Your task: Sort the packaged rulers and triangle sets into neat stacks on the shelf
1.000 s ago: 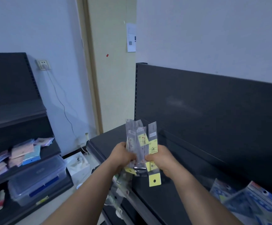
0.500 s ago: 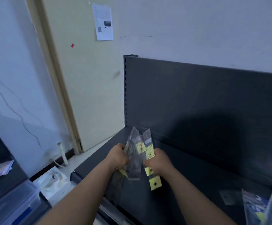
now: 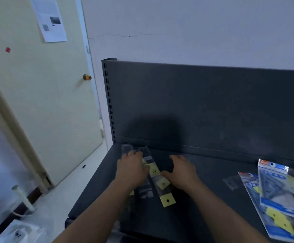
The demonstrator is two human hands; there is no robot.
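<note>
Packaged rulers (image 3: 154,174) lie fanned on the shelf (image 3: 204,172), far-left corner. Left hand (image 3: 130,168) pressing them flat, fingers spread; right hand (image 3: 181,170) open beside. Light, slick film sleeves, likely slide; square up by long edges.

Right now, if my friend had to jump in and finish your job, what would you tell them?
Left hand: flat on the clear plastic ruler packs with yellow header cards, pressing them onto the dark grey metal shelf; whether its grip is closed on them cannot be told.
Right hand: open beside the packs, thumb at their edge, holding nothing.
The ruler packs lie fanned out at the shelf's left end, not squared up.
The blue-and-white triangle set packs lie in a loose, overlapping heap at the right.
Left to do: square the rulers, then stack the triangle sets.
</note>
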